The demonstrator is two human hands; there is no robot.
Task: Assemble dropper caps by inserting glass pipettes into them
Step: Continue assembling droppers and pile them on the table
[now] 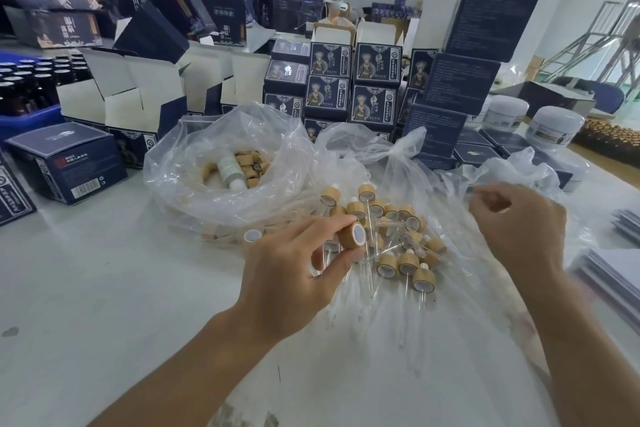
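So the pile of finished droppers (398, 246) is sitting on a clear plastic sheet (467, 288) on the desk (104, 288), and I'm using it as the landmark. Counting is hopeless, but a good batch of bamboo-coloured caps there are already showing glass pipettes sticking out, so I'm guessing the job is well underway but not near done. Just in front of the pile, the left hand (291, 277) is holding an empty dropper cap (351, 235) between thumb and fingers, open end facing right, no pipette in it yet. To the right of the pile, the right hand (519, 218) is pinching a glass pipette (476, 193) at its fingertips, though it's so transparent I'm barely making it out. The two are well apart, so the insertion isn't happening yet. Behind and left of the pile, a plastic bag (207, 163) is holding more loose caps (251, 165), so plenty is left. Farther back, dark blue boxes (377, 62) are stacking up.
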